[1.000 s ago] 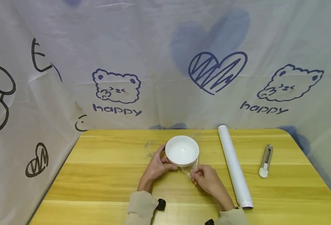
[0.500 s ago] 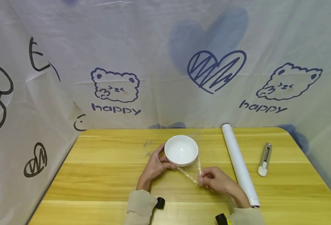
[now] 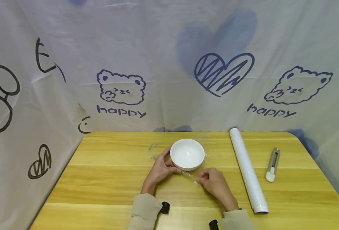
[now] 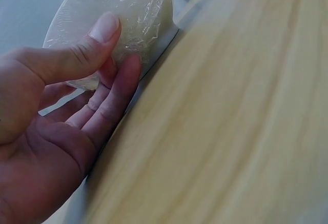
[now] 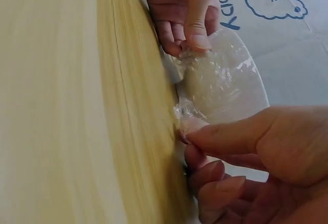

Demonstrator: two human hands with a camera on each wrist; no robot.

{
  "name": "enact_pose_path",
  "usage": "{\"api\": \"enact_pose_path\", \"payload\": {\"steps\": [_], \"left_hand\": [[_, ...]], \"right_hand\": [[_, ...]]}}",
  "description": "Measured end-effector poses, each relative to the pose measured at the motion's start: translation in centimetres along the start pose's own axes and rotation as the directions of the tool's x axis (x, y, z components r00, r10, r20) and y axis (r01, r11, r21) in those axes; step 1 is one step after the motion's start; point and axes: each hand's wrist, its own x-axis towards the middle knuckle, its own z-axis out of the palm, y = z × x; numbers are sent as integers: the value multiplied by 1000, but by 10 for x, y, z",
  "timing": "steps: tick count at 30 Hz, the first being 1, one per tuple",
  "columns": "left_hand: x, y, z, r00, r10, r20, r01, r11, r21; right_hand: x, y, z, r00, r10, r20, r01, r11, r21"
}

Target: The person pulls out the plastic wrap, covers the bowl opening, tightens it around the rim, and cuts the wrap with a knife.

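A white bowl (image 3: pixel 187 154) stands on the wooden table, its inside facing up. Clear plastic wrap (image 5: pixel 220 80) clings to its outer side, wrinkled and shiny. My left hand (image 3: pixel 159 169) holds the bowl from the left, with the thumb on the near side over the wrap and the fingers lower down, as the left wrist view shows. Between thumb and index finger, my right hand (image 3: pixel 214 183) pinches a gathered end of the wrap just off the bowl's near right side. A thin twisted strand of it runs from there toward the left thumb.
A long white roll (image 3: pixel 248 171) lies to the right of my right hand, pointing away from me. Farther right is a utility knife (image 3: pixel 273 164) with a white end. A printed cloth (image 3: pixel 169 64) hangs behind the table (image 3: pixel 100 185).
My right hand drew the wrap out to the right and toward me, then came back left nearer the bowl. The roll shifted slightly right. My left hand stayed on the bowl.
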Motion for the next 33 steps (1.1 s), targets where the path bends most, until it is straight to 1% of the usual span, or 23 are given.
{"api": "enact_pose_path", "payload": {"steps": [3, 6, 7, 8, 9, 11, 12, 13, 15, 16, 18, 19, 20, 22, 24, 26, 27, 28, 29, 31, 32, 33], "left_hand": [[-1, -1, 0, 1000, -14, 18, 15, 1000, -15], [-3, -2, 0, 998, -50, 41, 52, 997, -56], [-4, -1, 1, 997, -62, 50, 65, 996, -59], [-4, -1, 2, 996, -60, 62, 63, 997, -50], [-5, 0, 4, 996, -56, 69, 58, 998, -34], [-4, 2, 9, 997, -28, 71, 27, 1000, 14], [-3, 4, 11, 998, -13, 66, 10, 999, 46], [-3, 6, 14, 999, 6, 52, -10, 996, 90], [-2, 8, 19, 1000, 30, -2, -29, 986, 163], [-1, 9, 21, 999, 36, -31, -29, 980, 195], [-2, 10, 23, 996, 38, -83, -17, 970, 242], [-2, 10, 23, 994, 43, -101, -16, 965, 261], [-1, 10, 23, 993, 44, -110, -14, 965, 263], [-1, 10, 22, 993, 44, -106, -17, 969, 248], [0, 10, 20, 995, 41, -88, -22, 976, 215], [1, 11, 17, 997, 28, -77, -15, 985, 173], [1, 11, 16, 997, 24, -70, -14, 988, 151], [1, 11, 15, 998, 15, -64, -7, 992, 130], [2, 10, 14, 998, 4, -61, 3, 993, 117], [2, 10, 13, 999, -16, -49, 21, 995, 94], [2, 9, 12, 999, -23, -41, 26, 996, 85], [3, 9, 11, 999, -28, -32, 30, 996, 79]], "right_hand": [[5, -1, 5, 999, 2, -37, -2, 1000, -1], [10, 1, 9, 999, 3, -53, -3, 1000, 2], [12, 1, 10, 998, 6, -55, -6, 1000, -3], [13, 2, 12, 998, 10, -58, -10, 1000, -8], [14, 3, 13, 998, 1, -68, -2, 1000, -17], [16, 4, 16, 996, -25, -85, 23, 999, -27], [17, 4, 17, 996, -22, -90, 22, 1000, -5], [18, 4, 19, 995, -13, -96, 16, 1000, 25], [19, 3, 22, 996, 15, -92, -1, 989, 148], [20, 2, 24, 996, 44, -83, -24, 975, 222], [21, 0, 27, 992, 111, -63, -81, 927, 367], [22, 0, 28, 989, 134, -55, -100, 904, 416], [22, -1, 28, 987, 154, -44, -117, 879, 462], [23, -1, 28, 986, 167, -22, -132, 844, 520], [23, 0, 25, 988, 148, 41, -143, 796, 588], [24, 3, 18, 985, 88, 145, -163, 736, 657], [24, 5, 13, 977, 50, 206, -181, 706, 685], [24, 7, 8, 963, 15, 270, -208, 678, 705], [24, 10, 2, 946, -15, 324, -235, 660, 714], [23, 15, -9, 916, -50, 399, -272, 653, 707], [23, 18, -14, 907, -54, 417, -283, 656, 700], [23, 20, -18, 905, -44, 423, -295, 651, 699]]}}
